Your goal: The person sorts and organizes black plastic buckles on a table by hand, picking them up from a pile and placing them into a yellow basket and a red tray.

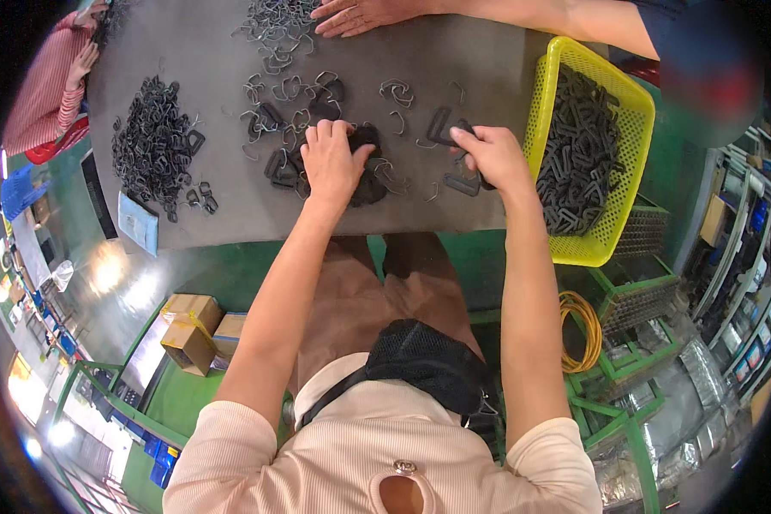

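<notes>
My left hand (327,161) reaches down onto a loose spread of black plastic buckles and bent metal wire rings, its fingers curled and its fingertips partly hidden. A dark piece (367,137) shows beside its thumb; what the hand grips is unclear. Further right, my right hand (497,157) pinches a black rectangular buckle (439,127) between thumb and fingers. Another black buckle (462,184) lies just below that hand. Bent wire rings (395,91) are scattered on the grey table (454,60) between and beyond my hands.
A yellow basket (541,120) full of black buckles stands at the right. On the left are a heap of small black parts (152,137) and a blue packet (138,223). Wire rings (278,26) lie piled at the far side. Other people's arms (531,12) reach in.
</notes>
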`<move>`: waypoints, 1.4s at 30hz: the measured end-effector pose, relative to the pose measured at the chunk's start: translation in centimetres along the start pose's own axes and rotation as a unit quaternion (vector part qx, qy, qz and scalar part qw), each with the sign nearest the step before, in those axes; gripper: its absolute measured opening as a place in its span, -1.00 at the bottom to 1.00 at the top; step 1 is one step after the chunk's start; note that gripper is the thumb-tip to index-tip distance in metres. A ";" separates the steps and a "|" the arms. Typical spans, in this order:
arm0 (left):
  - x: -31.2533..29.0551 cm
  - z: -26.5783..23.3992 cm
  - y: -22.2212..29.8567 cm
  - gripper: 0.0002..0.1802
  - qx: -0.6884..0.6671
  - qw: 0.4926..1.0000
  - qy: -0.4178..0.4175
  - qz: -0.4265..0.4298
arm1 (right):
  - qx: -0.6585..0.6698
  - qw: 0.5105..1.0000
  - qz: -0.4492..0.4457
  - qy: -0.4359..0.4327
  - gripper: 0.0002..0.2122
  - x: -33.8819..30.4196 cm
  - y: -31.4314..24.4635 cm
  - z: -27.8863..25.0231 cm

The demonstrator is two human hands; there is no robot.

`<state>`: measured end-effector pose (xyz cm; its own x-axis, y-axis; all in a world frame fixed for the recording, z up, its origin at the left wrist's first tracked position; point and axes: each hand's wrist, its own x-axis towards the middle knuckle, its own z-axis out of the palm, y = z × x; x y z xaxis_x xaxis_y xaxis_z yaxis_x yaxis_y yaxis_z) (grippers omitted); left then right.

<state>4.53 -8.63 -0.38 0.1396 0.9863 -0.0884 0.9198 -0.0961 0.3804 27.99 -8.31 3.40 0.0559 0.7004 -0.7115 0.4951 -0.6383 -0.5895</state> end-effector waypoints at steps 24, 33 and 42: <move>7.0 -5.5 -12.8 -0.79 -0.660 0.656 0.000 -0.367 | -0.382 0.893 -0.221 0.084 -0.51 0.9 -4.8 11.8; 18.3 -5.5 -17.1 -0.70 -0.622 0.691 -0.011 -0.368 | -0.366 0.913 -0.169 0.058 -0.57 1.7 -5.7 11.4; 28.7 -7.0 -14.9 -0.55 -0.656 0.723 0.049 -0.214 | -0.233 0.966 -0.104 0.046 -0.65 1.7 -5.1 12.4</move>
<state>-7.78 22.02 -2.10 -0.1399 0.8989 -0.4151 -0.2758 0.3673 0.8883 14.84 -7.80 0.44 -0.0197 0.8370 -0.5469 0.8393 -0.2834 -0.4639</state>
